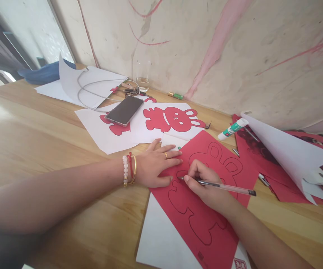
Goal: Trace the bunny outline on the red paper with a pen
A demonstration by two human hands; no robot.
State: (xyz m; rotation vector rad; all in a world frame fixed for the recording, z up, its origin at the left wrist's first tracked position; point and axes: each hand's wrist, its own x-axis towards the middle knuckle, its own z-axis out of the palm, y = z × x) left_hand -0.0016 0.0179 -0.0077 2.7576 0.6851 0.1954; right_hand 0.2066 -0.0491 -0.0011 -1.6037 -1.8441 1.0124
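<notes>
A sheet of red paper lies at a slant in front of me, with a rabbit outline drawn on it in dark line. My right hand is closed round a clear-barrelled pen, its tip touching the paper inside the drawing. Part of the outline is hidden beneath that hand. My left hand rests flat on the sheet's left edge, fingers spread, holding nothing. White paper sticks out from under the red sheet.
Beyond the hands, a red rabbit cut-out lies on white paper, with a phone beside it. A glue stick stands tilted at right, near more red paper. A water glass stands by the wall.
</notes>
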